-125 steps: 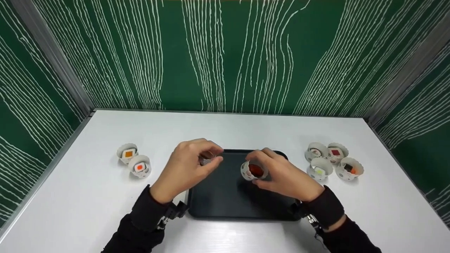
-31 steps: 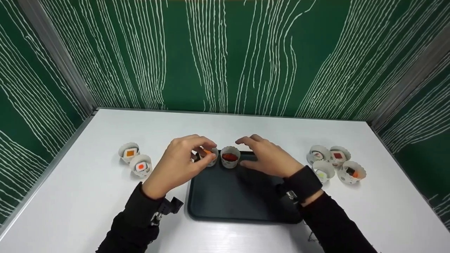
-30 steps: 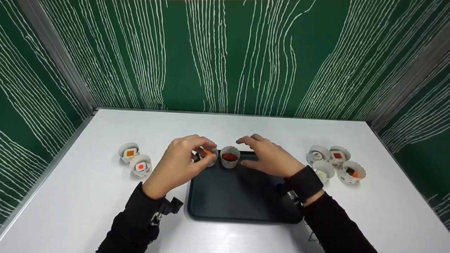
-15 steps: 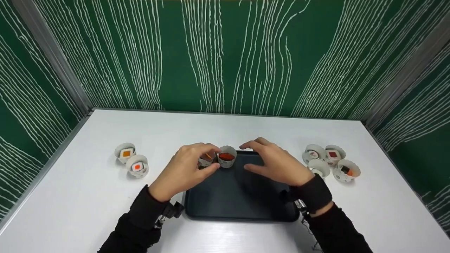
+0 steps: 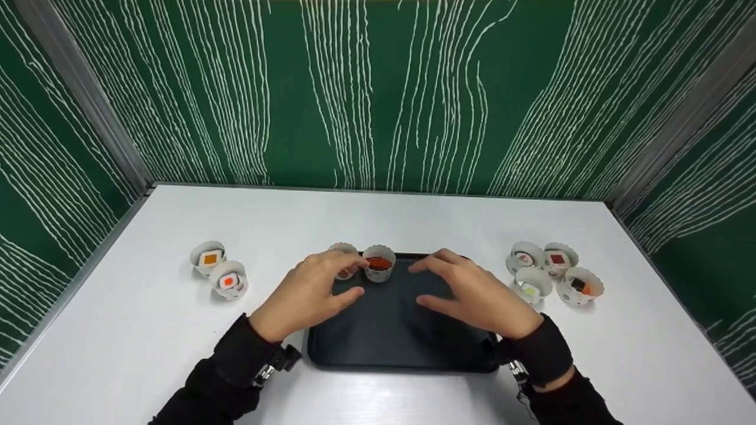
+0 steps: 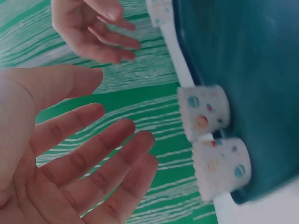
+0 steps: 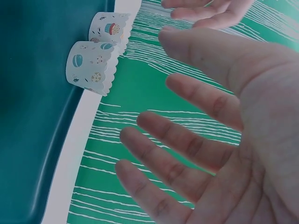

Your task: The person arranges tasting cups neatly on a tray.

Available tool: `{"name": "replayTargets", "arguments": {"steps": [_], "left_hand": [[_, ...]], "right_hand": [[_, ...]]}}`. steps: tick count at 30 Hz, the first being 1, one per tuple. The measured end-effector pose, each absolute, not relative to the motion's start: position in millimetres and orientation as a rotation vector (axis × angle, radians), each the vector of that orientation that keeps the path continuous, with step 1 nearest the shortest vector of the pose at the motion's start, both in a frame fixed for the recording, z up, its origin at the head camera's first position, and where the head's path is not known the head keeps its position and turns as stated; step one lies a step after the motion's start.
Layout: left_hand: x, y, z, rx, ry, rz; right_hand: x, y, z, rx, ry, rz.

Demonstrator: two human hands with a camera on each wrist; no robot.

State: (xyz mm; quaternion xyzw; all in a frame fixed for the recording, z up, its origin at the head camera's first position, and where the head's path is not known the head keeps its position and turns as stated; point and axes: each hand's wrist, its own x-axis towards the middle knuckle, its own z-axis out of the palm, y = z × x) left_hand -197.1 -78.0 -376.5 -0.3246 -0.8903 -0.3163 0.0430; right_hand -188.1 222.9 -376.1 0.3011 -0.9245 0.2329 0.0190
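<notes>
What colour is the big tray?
The tray is black; the head view shows it best.

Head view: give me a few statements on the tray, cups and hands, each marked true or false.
1. Two paper cups stand at the far edge of the black tray. True.
2. The left hand grips a cup. False: its fingers are spread and hold nothing, as the left wrist view shows.
3. Four cups sit on the table right of the tray. True.
4. The right hand presses a cup into the tray. False: it hovers open and touches no cup.
5. Two cups sit on the table left of the tray. True.
</notes>
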Motion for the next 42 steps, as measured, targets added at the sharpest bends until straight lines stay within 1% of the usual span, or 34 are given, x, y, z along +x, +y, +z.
{"name": "replayTargets", "arguments": {"steps": [8,17,24,32,36,42], "left_hand": [[-213,-114,-367,-0.914,-2.819,-0.758],[-234,-160,-356,-0.775,-2.84,-0.671],[-247,-195,-351,-0.608,-2.957,-0.569],[-261,-239,-356,-0.509,-3.076,-0.384],[-264,-256,-360,-0.512,-3.14,-0.373],[-266,-270,-368,-0.531,-3.184,-0.362]], "right_hand": [[-177,232,-379,0.91,-2.877,0.697],[-172,236,-383,0.901,-2.892,0.694],[-170,240,-382,0.903,-2.899,0.693],[-170,243,-381,0.901,-2.909,0.697],[-170,244,-381,0.907,-2.893,0.684],[-170,245,-381,0.91,-2.88,0.672]]}}
